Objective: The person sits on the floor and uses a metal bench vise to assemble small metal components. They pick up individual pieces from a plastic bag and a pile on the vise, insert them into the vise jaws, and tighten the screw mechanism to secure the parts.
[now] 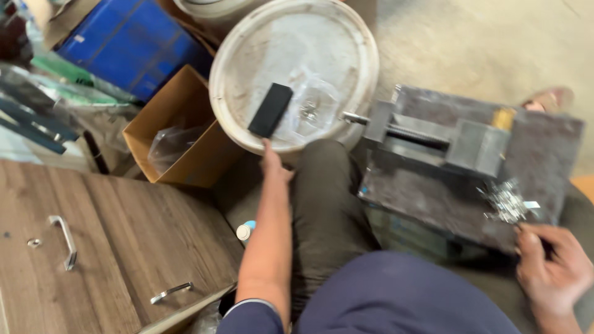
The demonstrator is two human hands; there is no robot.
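Note:
My left hand (pixel 273 162) reaches forward to a black rectangular block (pixel 270 110) lying on the lid of a white bucket (pixel 235 68); its fingertips touch the block's near end. A clear plastic bag with small metal parts (pixel 309 105) lies beside the block on the lid. My right hand (pixel 550 266) is at the lower right, fingers curled by the near corner of a grey metal slab (pixel 433 192), just below a pile of small shiny metal parts (pixel 507 201). Whether it pinches anything is unclear.
A grey vise (pixel 433 133) sits on the slab. An open cardboard box (pixel 179 130) and a blue crate (pixel 124 43) stand at the upper left. A wood-grain panel (pixel 124 247) with two metal handles (pixel 65 241) lies at the left. My knee fills the middle.

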